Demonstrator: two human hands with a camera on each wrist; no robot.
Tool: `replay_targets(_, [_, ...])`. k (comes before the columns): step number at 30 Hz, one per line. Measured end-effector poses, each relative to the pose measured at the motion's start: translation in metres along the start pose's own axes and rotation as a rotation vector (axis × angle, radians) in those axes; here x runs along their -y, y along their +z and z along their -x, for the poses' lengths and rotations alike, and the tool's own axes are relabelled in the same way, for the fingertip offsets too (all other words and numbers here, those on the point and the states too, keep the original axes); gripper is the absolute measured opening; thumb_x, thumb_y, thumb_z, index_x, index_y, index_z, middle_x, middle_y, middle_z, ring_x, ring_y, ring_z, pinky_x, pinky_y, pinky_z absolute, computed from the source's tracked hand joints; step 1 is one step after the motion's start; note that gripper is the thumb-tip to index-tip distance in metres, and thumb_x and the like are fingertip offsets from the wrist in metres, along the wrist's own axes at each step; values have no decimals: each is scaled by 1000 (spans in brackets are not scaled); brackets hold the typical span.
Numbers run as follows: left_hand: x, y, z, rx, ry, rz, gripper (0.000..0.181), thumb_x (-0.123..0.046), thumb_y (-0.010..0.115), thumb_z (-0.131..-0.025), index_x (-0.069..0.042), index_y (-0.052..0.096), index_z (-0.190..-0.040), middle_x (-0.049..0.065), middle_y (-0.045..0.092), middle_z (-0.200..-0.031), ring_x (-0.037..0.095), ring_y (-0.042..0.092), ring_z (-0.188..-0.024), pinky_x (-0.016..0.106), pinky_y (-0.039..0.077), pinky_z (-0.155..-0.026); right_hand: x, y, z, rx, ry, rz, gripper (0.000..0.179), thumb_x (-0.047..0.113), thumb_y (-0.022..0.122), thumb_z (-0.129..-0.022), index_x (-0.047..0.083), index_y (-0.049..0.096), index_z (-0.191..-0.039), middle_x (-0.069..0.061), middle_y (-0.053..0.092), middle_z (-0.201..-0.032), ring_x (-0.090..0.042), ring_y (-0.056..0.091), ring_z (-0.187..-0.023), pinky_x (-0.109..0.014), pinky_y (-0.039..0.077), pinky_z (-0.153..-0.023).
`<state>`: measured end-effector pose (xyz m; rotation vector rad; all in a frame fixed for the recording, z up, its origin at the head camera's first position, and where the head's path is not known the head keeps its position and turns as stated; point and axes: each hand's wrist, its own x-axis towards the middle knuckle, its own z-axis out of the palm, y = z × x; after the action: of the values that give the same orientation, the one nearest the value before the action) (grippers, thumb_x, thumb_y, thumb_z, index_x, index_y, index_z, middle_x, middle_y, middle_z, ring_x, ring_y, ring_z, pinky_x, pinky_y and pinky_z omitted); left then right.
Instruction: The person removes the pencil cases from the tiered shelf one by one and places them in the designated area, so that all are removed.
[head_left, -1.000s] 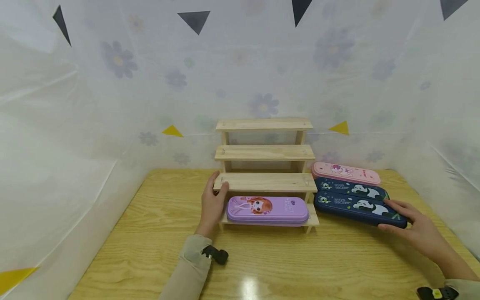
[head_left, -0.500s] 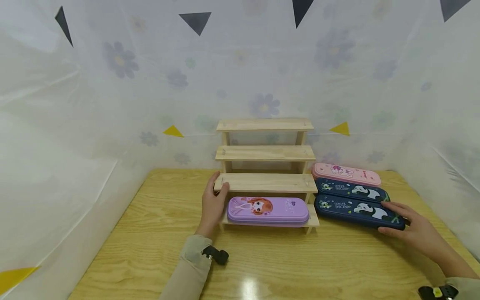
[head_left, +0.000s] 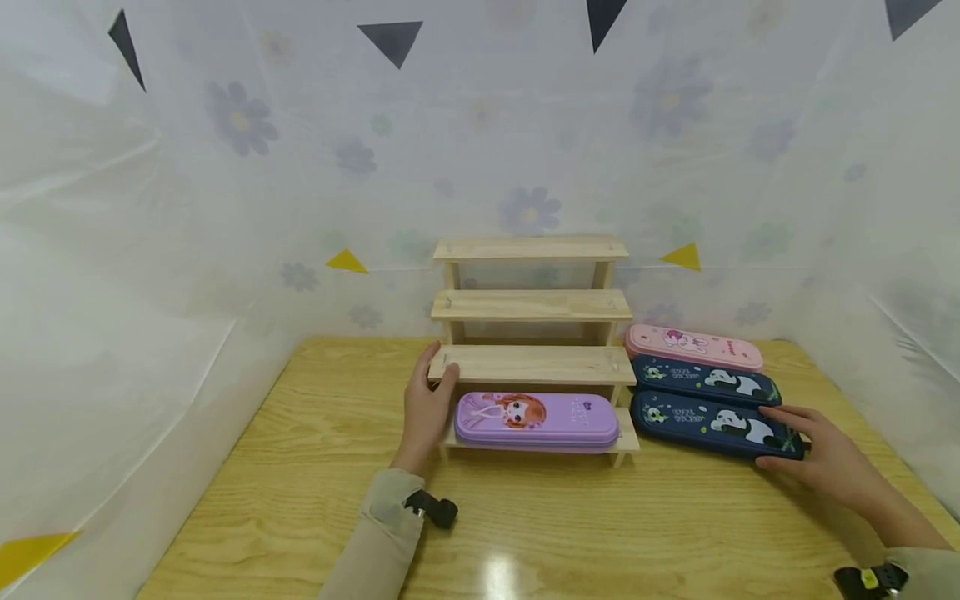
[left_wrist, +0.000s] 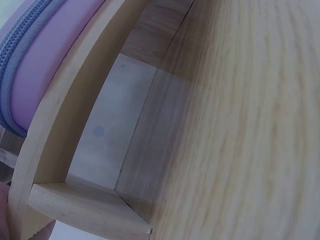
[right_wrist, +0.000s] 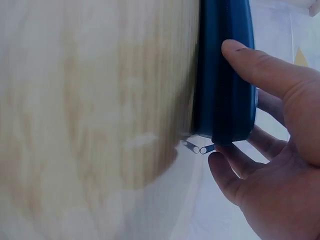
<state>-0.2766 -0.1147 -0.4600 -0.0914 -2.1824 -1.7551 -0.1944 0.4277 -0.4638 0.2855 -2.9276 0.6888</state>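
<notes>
My left hand (head_left: pixel 424 410) grips the left end of a board on the stepped wooden rack (head_left: pixel 532 364), second from the bottom. A purple pencil case (head_left: pixel 566 421) with a girl's picture lies on the lowest step. At the right, my right hand (head_left: pixel 831 457) holds the right end of the front dark blue panda pencil case (head_left: pixel 697 422), thumb on its near side. In the right wrist view, zipper pulls (right_wrist: pixel 206 149) hang at the case's end by my fingertips. The left wrist view shows the rack's underside, the purple case's zipper and scarcely any of the hand.
Behind the front panda case lies a similar blue pencil case (head_left: pixel 690 375), then a pink rabbit pencil case (head_left: pixel 723 348). They stand close beside the rack's right side. A floral white curtain (head_left: pixel 480 150) surrounds the back and sides of the wooden table (head_left: pixel 300 500).
The front panda case's right end and my right hand have shifted slightly left. My left hand stays on the rack's board.
</notes>
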Motion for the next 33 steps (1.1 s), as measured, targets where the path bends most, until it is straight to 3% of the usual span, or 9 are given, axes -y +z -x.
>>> replay_targets(5, [0, 0, 0, 5, 6, -1, 57, -38, 59, -99, -17, 43, -150, -1, 40, -153, 23, 47, -129, 46, 40, -106, 5, -3, 0, -29, -27, -5, 78, 26, 85, -78, -9, 49, -137, -35, 40, -130, -58, 39, -113, -74, 38, -81])
replay_targets(10, [-2, 0, 0, -4, -2, 4, 56, -37, 60, -99, -17, 44, -149, -1, 41, -152, 21, 45, -132, 44, 39, -107, 14, -13, 0, -53, -25, -97, 68, 22, 78, -86, -8, 48, -139, -33, 42, -133, -54, 41, -114, -69, 42, -82])
replay_targets(13, [-3, 0, -1, -9, -4, 7, 56, -35, 60, -99, -16, 44, -149, -2, 42, -152, 20, 46, -130, 43, 39, -106, 20, -19, -1, -54, -6, -130, 64, 25, 74, -91, -5, 48, -141, -31, 43, -136, -44, 42, -115, -37, 55, -83])
replay_targets(15, [-4, 0, -1, -8, -6, 7, 56, -35, 60, -99, -16, 44, -149, -2, 42, -151, 20, 47, -129, 43, 40, -106, 25, -20, -2, -60, -7, -162, 60, 26, 71, -93, -3, 49, -141, -27, 45, -137, -25, 47, -117, -16, 51, -77])
replay_targets(17, [-4, 0, 0, -7, -8, 8, 55, -34, 60, -99, -17, 44, -149, -1, 42, -151, 20, 48, -129, 43, 40, -106, 31, -20, -2, -74, -32, -205, 56, 23, 69, -94, -1, 50, -141, -20, 47, -137, -4, 50, -112, -3, 41, -74])
replay_targets(20, [-4, 0, 1, -8, -10, 3, 55, -35, 60, -99, -18, 45, -149, 0, 43, -151, 21, 49, -127, 43, 40, -105, 42, -17, -2, -101, -92, -262, 52, 17, 69, -95, 0, 52, -141, 3, 51, -134, 18, 44, -106, -5, 44, -77])
replay_targets(24, [-5, 0, 2, -8, -1, -3, 57, -36, 60, -99, -16, 44, -149, 3, 42, -152, 27, 55, -120, 47, 42, -103, 61, -14, -5, -141, -164, -318, 49, 7, 70, -92, 4, 55, -139, 24, 51, -129, 16, 49, -108, -7, 47, -79])
replay_targets(28, [-6, 0, 3, -7, 1, -1, 58, -36, 60, -99, -15, 44, -150, 3, 42, -152, 29, 58, -113, 47, 44, -101, 79, -11, -8, -160, -242, -357, 51, -1, 69, -90, 4, 55, -139, 19, 53, -132, 11, 52, -110, -8, 47, -80])
replay_targets(33, [-4, 0, 1, -2, -5, 3, 57, -36, 60, -99, -16, 44, -150, 0, 42, -151, 25, 56, -117, 45, 43, -102, 99, -5, -14, -178, -310, -395, 53, -9, 69, -87, 3, 56, -137, 6, 56, -131, 5, 52, -115, -9, 47, -83])
